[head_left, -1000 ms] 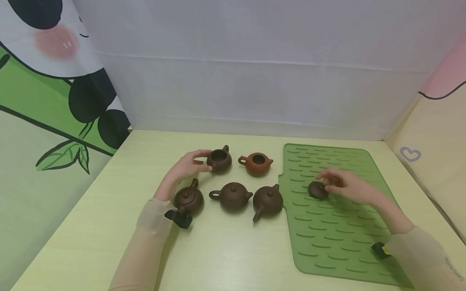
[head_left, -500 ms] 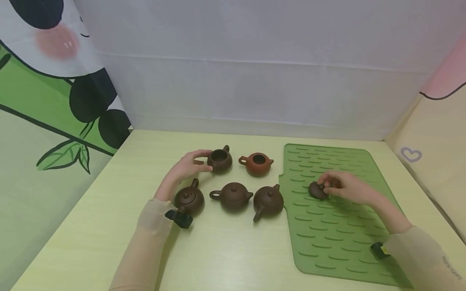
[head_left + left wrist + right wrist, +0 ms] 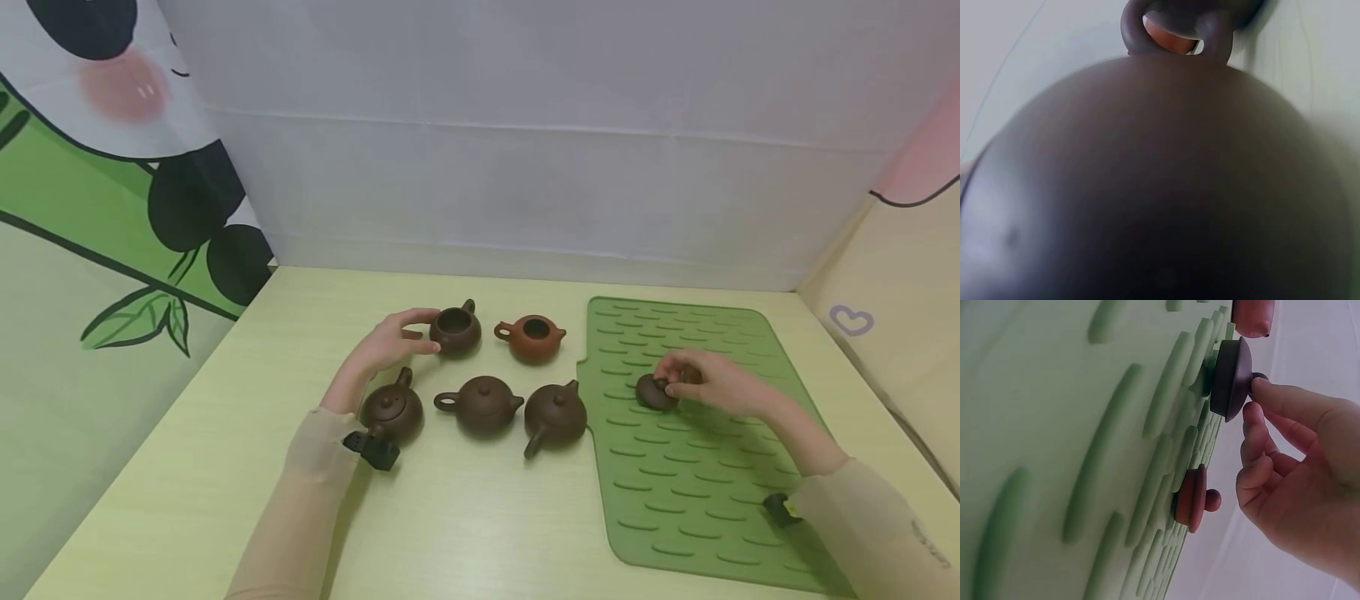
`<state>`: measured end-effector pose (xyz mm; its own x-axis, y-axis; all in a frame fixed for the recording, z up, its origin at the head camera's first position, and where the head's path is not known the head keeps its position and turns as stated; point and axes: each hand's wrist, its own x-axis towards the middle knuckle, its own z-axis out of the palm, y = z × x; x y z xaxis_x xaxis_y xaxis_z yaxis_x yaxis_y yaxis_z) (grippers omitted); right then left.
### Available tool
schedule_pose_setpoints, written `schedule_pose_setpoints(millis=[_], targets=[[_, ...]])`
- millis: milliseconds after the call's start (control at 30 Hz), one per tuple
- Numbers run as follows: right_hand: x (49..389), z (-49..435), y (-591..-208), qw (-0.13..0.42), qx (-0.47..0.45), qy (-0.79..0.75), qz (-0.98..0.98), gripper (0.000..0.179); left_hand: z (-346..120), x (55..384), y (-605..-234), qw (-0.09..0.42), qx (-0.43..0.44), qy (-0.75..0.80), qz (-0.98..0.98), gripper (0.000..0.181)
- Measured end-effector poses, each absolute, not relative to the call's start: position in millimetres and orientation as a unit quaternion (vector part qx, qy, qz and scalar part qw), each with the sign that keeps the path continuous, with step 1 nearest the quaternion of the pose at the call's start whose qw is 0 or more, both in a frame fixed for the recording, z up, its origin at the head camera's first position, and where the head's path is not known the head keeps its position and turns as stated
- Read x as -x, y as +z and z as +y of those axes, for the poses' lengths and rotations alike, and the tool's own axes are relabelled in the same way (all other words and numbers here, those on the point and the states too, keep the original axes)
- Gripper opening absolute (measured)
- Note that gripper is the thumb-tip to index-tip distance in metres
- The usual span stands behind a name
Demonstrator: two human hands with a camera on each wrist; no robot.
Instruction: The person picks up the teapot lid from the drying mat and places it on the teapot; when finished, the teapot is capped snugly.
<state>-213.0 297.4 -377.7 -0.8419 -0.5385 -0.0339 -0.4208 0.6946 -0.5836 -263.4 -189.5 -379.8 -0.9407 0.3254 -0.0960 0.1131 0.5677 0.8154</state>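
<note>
My left hand (image 3: 385, 342) holds the left side of a lidless dark brown teapot (image 3: 454, 342) between thumb and fingers. My right hand (image 3: 708, 382) pinches the knob of a dark brown teapot lid (image 3: 654, 392) at the green mat. In the right wrist view the fingertips of the right hand (image 3: 1310, 444) meet at that knob, and the lid (image 3: 1230, 381) stands close to the mat surface. A smaller reddish-brown lid (image 3: 1191, 499) lies beside it, mostly behind the hand in the head view. A lidless reddish teapot (image 3: 532, 347) stands right of the held one.
Three lidded dark teapots stand in front: the left one (image 3: 401, 417) under my left wrist, the middle one (image 3: 483, 412), and the right one (image 3: 555, 421) near the mat's edge. The green ridged mat (image 3: 652, 517) covers the table's right. A pale cloth wall (image 3: 525, 192) rises behind.
My right fingers have drawn together onto the dark lid's knob, with the hand shifting slightly. My left hand stays at the lidless dark teapot. The view has turned slightly.
</note>
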Motion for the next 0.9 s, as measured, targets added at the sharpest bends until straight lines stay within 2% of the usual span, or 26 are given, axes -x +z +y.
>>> schedule_pose_setpoints(millis=[500,900], targets=[[224.6,277.3,-356.2,0.090,0.265,-0.270,0.921,0.014,-190.3,264.8,-382.5,0.122,-0.133,0.455,0.872,0.064],[244.7,248.4,-337.8,0.052,0.294,-0.269,0.916,0.016,-191.2,265.7,-385.0,0.119,-0.131,0.457,0.872,0.065]])
